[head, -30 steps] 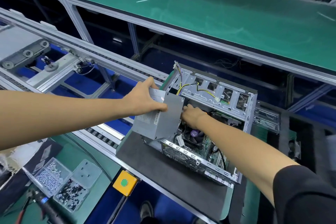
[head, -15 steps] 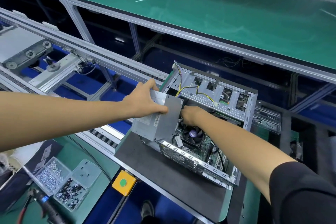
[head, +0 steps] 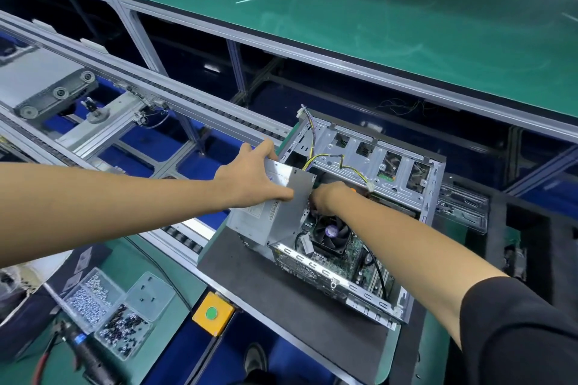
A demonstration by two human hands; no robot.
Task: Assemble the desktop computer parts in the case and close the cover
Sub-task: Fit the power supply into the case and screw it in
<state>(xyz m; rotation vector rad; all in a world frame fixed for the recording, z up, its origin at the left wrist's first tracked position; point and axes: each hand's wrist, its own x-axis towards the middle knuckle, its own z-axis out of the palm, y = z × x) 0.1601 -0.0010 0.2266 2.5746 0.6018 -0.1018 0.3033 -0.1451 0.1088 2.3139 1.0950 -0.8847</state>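
An open metal computer case [head: 403, 184] lies on a dark mat [head: 281, 291], its motherboard and CPU fan [head: 332, 233] exposed. A grey power supply box [head: 275, 212] sits tilted at the case's left end. My left hand [head: 253, 176] grips the box's upper edge, thumb on its top face. My right hand [head: 328, 197] reaches inside the case just right of the box, above the fan; its fingertips are hidden behind the box. Yellow and black cables [head: 341, 166] run across the drive bay frame.
A clear compartment box of screws [head: 103, 312] and an electric screwdriver [head: 84, 350] lie at the lower left. A yellow box with a green button [head: 212, 312] sits on the bench edge. Conveyor rails [head: 150, 97] run behind, under a green shelf [head: 344, 25].
Both hands stay at the power supply. The box has tipped slightly lower into the case's left end, and my right hand has shifted little.
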